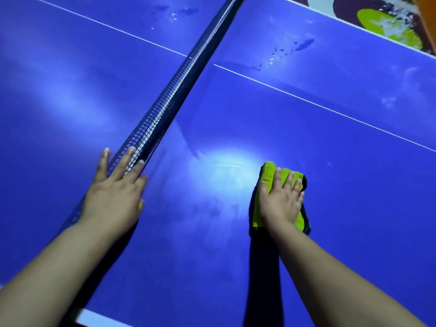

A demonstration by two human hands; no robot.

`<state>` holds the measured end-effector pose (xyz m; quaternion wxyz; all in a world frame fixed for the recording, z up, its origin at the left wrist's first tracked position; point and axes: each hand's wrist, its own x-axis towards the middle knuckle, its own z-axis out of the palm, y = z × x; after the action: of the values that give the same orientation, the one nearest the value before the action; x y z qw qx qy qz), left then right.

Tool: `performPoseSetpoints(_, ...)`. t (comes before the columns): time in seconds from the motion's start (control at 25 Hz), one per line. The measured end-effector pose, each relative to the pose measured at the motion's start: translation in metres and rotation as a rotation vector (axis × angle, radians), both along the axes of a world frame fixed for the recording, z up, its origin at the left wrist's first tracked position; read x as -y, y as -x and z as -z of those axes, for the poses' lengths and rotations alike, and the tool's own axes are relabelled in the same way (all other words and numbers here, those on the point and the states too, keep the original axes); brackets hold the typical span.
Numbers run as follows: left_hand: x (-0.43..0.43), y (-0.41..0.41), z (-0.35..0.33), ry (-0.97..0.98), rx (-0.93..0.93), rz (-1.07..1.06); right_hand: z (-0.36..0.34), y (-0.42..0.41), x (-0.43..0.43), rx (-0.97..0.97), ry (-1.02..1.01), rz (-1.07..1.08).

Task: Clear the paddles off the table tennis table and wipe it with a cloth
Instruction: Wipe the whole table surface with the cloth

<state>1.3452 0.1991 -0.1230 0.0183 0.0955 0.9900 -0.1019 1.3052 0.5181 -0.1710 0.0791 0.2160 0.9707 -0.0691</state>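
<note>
Blue top: one table tennis table (pixel 318 161), glossy, fills nearly the whole view, person leaning over it.
Net: one dark mesh net (pixel 179 86), runs diagonally from lower left to top centre and splits the top into two halves.
Cloth: one yellow-green cloth (pixel 269 172) with dark edging, folded, lying flat on the right half toward the person's side, well apart from the net.
Hands: two, both bare, forearms bare too.
Left hand (pixel 113 197): palm down at the net, fingers straight and spread, fingertips lying on the mesh. Grips nothing.
Right hand (pixel 280 201): flat on top of the cloth, four fingers straight and slightly apart, pressing it to the tabletop, not curled round it. Thumb can't be made out.
Lines: one white centre line (pixel 330 109), two stretches, one per half, both ending at the net.
Wet marks: two patches of droplets (pixel 283 51), one on each half, both beyond the centre line.
Glare: one bright lamp reflection (pixel 226 168) between the two hands, just left of the cloth, with faint smears around it.
Floor: one strip of patterned floor covering (pixel 387 22) in the top right corner, in green, white and dark shapes.
</note>
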Motion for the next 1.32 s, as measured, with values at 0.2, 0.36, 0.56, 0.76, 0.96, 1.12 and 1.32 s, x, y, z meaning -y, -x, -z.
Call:
performPoseSetpoints(0.2, 0.04, -0.006, 0.003, 0.112, 0.126, 0.009, 0.001, 0.059, 0.055, -0.007, -0.004, -0.107)
performPoseSetpoints(0.36, 0.066, -0.006, 0.009, 0.075, 0.096, 0.044, 0.007, 0.111, 0.125, 0.002, -0.001, -0.171)
performPoseSetpoints(0.56, 0.083, -0.006, 0.029, -0.162, 0.039, 0.048, 0.008, 0.134, 0.204, -0.012, 0.002, -0.443)
performPoseSetpoints(0.76, 0.081, -0.009, 0.01, -0.154, 0.121, 0.054, 0.013, 0.081, 0.227, -0.006, -0.016, -0.721)
performPoseSetpoints(0.96, 0.082, -0.027, 0.003, -0.284, 0.121, 0.033, 0.009, -0.005, 0.242, -0.002, 0.025, -0.864)
performPoseSetpoints(1.12, 0.084, -0.052, 0.017, -0.401, 0.034, 0.033, 0.015, -0.051, 0.236, -0.041, 0.034, -0.92)
performPoseSetpoints(1.32, 0.069, -0.061, 0.022, -0.42, 0.023, 0.043, 0.015, -0.035, 0.221, -0.026, 0.075, -0.956)
